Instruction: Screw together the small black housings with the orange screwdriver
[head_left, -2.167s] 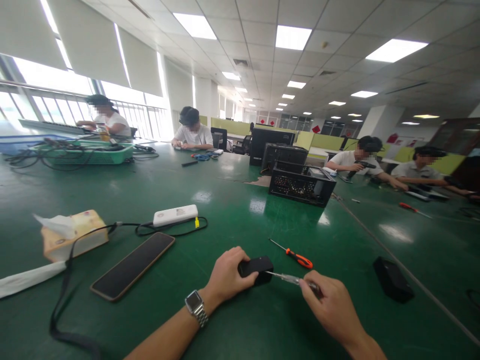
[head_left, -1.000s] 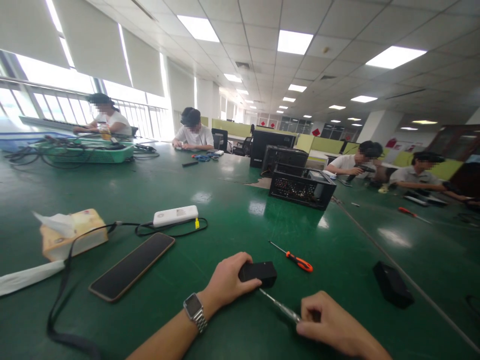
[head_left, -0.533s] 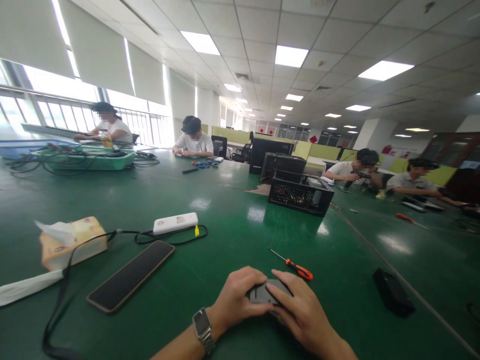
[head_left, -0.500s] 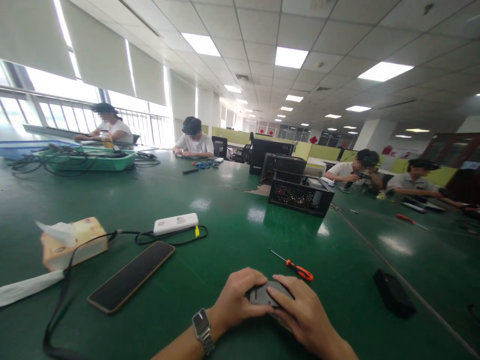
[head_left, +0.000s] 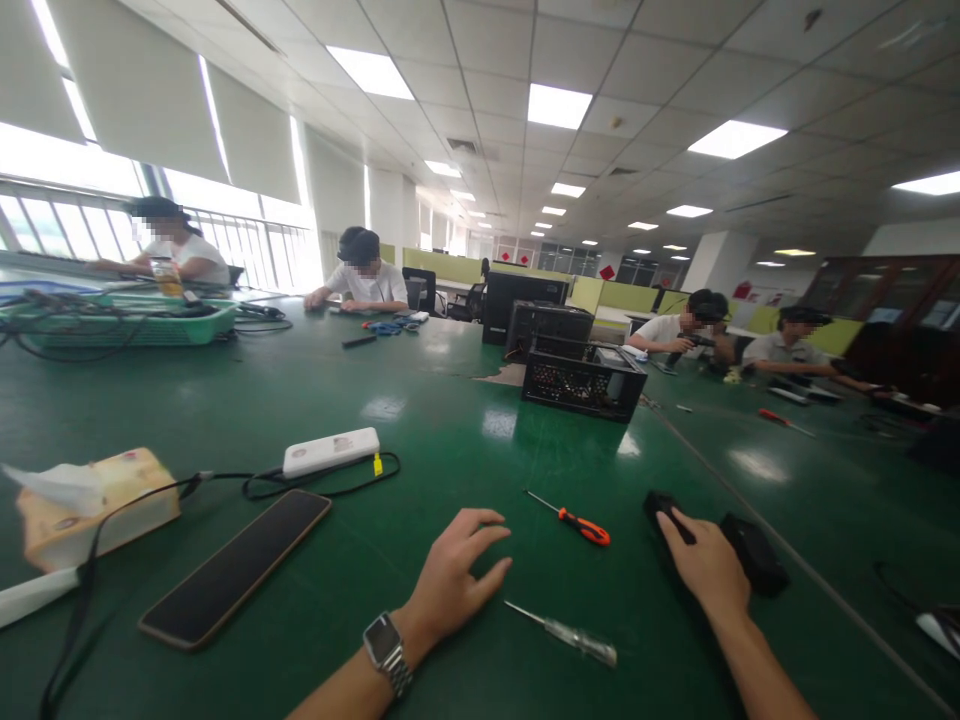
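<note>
My left hand (head_left: 454, 575), with a watch on its wrist, hovers over the green table with fingers curved apart, holding nothing. Just right of it lies a slim screwdriver (head_left: 566, 637) with a clear handle. My right hand (head_left: 705, 560) is wrapped over a dark, mouse-sized object (head_left: 660, 508), mostly hidden under the palm. Beside that hand sits a black block-shaped thing (head_left: 756, 555). An orange-and-black screwdriver (head_left: 583, 525) rests between my hands, farther from me.
A phone (head_left: 236, 570), a tissue pack (head_left: 105, 510) and a white power strip (head_left: 331, 452) with a black cable lie to the left. Farther off stand an opened computer case (head_left: 581, 385) and a green basket (head_left: 135, 325) of cables. Several people sit around the table.
My hands have come apart. My right hand has carried the object they both held to the right, beside the black block. The clear-handled screwdriver now shows on the table.
</note>
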